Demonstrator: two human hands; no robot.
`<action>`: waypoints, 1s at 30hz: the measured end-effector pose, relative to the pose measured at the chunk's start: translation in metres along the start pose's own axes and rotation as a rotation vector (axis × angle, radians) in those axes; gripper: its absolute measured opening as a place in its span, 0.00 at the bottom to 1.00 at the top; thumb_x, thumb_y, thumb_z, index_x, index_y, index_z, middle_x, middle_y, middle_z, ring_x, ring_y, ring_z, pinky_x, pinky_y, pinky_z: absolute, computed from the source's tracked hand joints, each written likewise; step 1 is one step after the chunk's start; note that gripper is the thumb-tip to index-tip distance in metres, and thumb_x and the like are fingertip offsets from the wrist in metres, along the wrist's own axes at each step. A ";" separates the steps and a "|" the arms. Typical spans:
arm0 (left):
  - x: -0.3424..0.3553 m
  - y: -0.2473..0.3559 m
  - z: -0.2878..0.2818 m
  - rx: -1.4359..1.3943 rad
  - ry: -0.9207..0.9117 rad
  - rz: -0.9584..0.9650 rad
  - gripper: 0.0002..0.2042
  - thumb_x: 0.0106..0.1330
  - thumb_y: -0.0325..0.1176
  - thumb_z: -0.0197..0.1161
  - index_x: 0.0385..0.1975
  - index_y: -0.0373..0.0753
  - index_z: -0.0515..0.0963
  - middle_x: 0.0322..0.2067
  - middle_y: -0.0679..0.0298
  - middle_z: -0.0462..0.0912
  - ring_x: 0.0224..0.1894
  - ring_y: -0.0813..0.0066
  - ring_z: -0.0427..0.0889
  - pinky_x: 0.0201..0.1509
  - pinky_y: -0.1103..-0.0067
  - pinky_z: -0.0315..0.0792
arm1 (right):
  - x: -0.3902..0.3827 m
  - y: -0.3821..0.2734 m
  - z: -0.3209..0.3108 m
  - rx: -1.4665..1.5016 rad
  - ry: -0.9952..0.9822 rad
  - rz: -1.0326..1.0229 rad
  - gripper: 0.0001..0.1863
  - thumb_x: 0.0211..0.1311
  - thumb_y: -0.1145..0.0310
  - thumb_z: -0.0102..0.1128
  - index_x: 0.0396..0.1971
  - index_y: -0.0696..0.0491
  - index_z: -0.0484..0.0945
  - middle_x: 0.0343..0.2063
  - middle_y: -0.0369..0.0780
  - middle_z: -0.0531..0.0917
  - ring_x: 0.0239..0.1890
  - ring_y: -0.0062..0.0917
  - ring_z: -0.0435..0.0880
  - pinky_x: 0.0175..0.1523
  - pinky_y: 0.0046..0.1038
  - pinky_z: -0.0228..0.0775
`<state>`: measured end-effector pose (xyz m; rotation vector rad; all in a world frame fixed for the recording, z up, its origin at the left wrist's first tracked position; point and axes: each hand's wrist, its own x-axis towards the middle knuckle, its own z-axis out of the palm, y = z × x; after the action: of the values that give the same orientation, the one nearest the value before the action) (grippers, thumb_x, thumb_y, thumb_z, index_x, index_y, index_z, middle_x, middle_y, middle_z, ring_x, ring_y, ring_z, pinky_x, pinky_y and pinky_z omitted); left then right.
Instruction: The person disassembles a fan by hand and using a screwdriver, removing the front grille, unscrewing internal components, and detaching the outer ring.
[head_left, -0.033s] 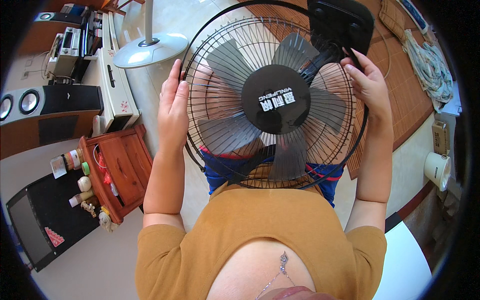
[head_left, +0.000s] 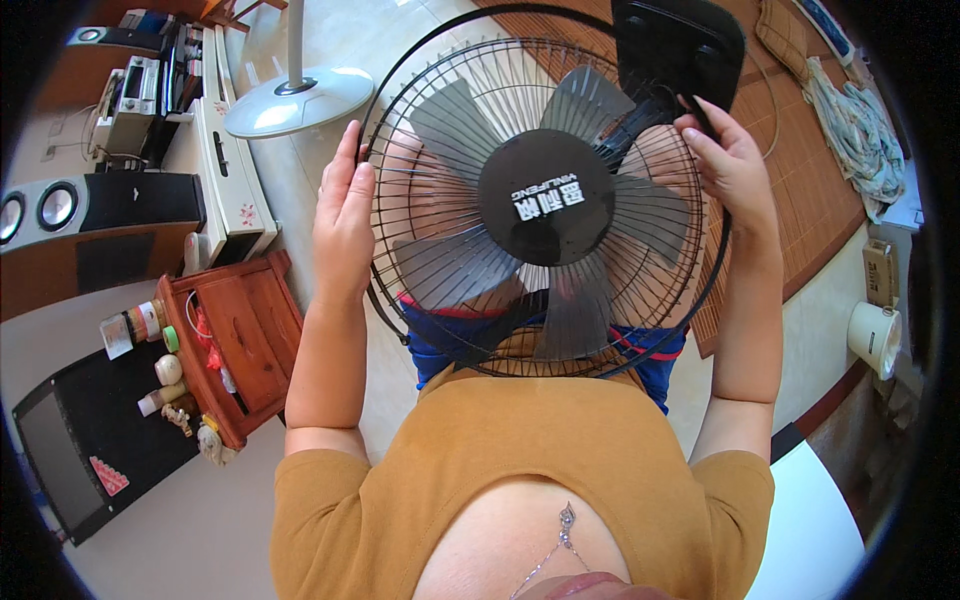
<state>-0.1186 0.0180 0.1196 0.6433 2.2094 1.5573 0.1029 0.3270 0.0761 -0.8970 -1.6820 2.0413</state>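
A black electric fan head [head_left: 547, 198], with a round wire guard, dark blades and a printed hub, rests over my lap facing up. A thin black ring [head_left: 490, 12] loops around the guard and stands away from it at the top. At the left side, my left hand [head_left: 345, 215] holds the fan's rim, thumb in front and part of the fingers behind. My right hand [head_left: 735, 165] pinches the ring at the upper right, its thumb and forefinger close to the guard. Part of the fan's black base [head_left: 685, 45] shows behind, at the top right.
Left of me stand a small wooden cabinet [head_left: 240, 345], speakers [head_left: 120, 200] and a white drawer unit [head_left: 225, 160]. A stand with a pale round base [head_left: 300, 100] is on the floor ahead. To the right lie a woven mat [head_left: 800, 220], crumpled cloth [head_left: 855, 130] and a white bucket [head_left: 875, 338].
The fan head has shifted very slightly to the left, with both hands still on it. My right fingers have moved a little to the left with it.
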 end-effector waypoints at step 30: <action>-0.006 -0.020 -0.001 -0.279 -0.060 0.083 0.24 0.72 0.41 0.41 0.63 0.34 0.58 0.55 0.56 0.68 0.51 0.71 0.73 0.53 0.78 0.68 | -0.040 0.028 0.023 -0.028 0.172 -0.395 0.28 0.55 0.67 0.64 0.56 0.58 0.68 0.48 0.41 0.78 0.49 0.24 0.76 0.53 0.23 0.69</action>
<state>-0.1175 0.0080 0.1012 0.6922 1.8957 1.8194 0.1208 0.2787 0.0608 -0.6628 -1.6429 1.6368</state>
